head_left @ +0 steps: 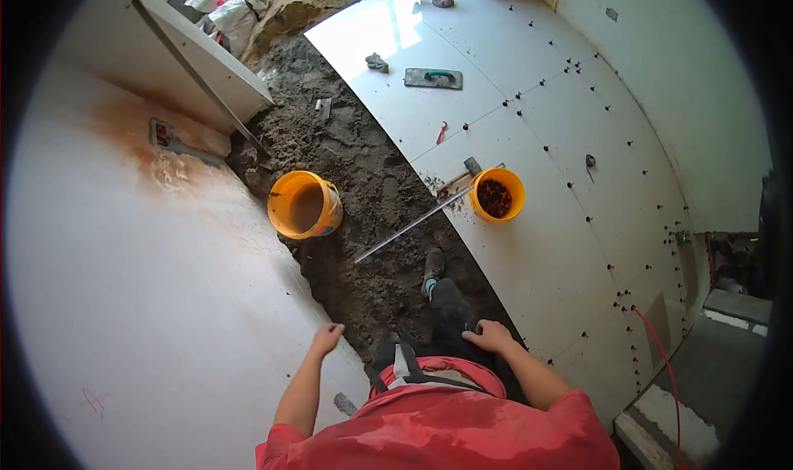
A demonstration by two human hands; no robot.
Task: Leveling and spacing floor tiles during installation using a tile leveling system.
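Over the white wall's foot hangs my left hand (328, 338), its fingers curled closed with nothing visible in them. My right hand (490, 336) is at my right thigh, fingers bent on the dark trouser leg (453, 311), seemingly gripping its cloth. Ahead on dark, loose mortar (376, 173) stands a yellow bucket (329, 210) of murky brown liquid. A second yellow bucket (517, 193), on the white tiles (537, 247), contains small red and black pieces. Between the buckets a long metal straightedge (405, 232) lies slantwise, reaching onto the tiles beside a mallet (472, 166).
A trowel with a green handle (434, 78), a grey rag (377, 63) and a red tool (442, 132) lie on the tiles. Several black spacers dot the joints. A pole (194, 73) leans on the left wall. At the right, a red cord (665, 354) runs past a step.
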